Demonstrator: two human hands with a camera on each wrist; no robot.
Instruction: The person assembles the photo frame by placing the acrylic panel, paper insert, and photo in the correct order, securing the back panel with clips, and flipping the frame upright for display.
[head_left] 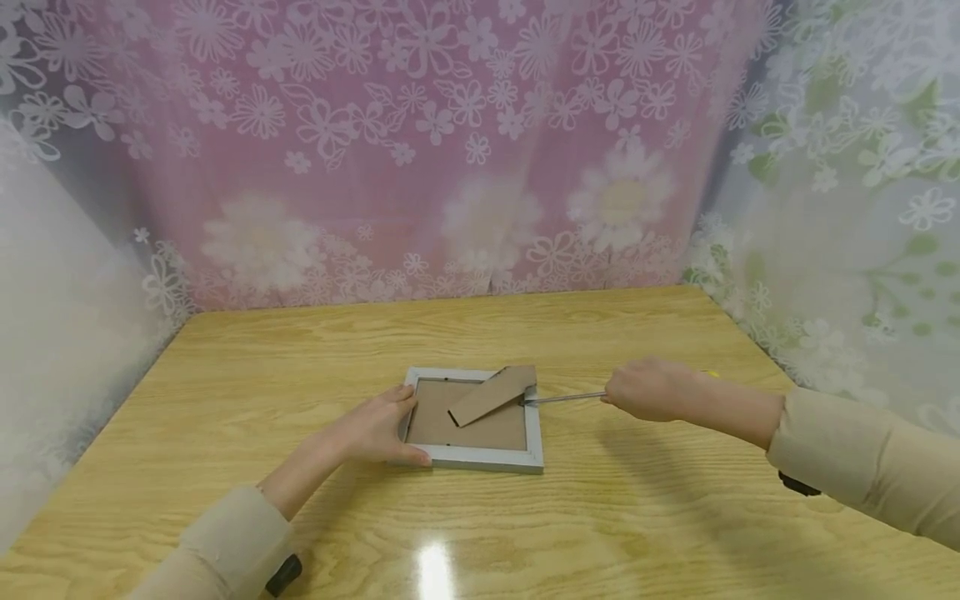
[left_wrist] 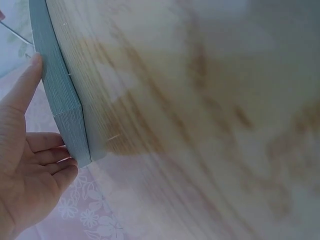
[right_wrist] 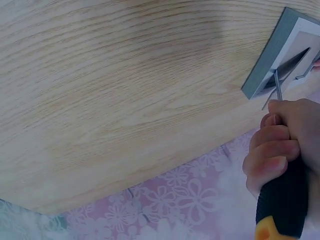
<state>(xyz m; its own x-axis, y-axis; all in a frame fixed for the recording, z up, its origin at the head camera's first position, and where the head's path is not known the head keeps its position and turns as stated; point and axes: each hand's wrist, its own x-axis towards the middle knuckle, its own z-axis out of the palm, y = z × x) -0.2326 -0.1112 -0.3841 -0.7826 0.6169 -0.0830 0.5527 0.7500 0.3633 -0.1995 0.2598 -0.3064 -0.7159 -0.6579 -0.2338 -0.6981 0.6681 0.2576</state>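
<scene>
A picture frame (head_left: 480,457) with a pale grey rim lies face down on the table, its brown backing board (head_left: 435,408) showing. Slantwise across the backing sits the cardboard stand leg (head_left: 497,395), partly raised. My left hand (head_left: 375,429) grips the frame's left side, thumb along the near edge and fingers at the left edge. In my right hand (head_left: 652,390) I hold a screwdriver (right_wrist: 282,202) by its black and yellow handle. Its thin metal shaft (head_left: 573,397) points left, with the tip at the inner right edge of the frame, near the leg's end. The exact tip contact is hidden.
The wood-grain table (head_left: 315,350) extends around the frame on all sides. A pink flowered curtain (head_left: 420,167) hangs behind the table, and pale patterned curtains (head_left: 847,250) close off the sides.
</scene>
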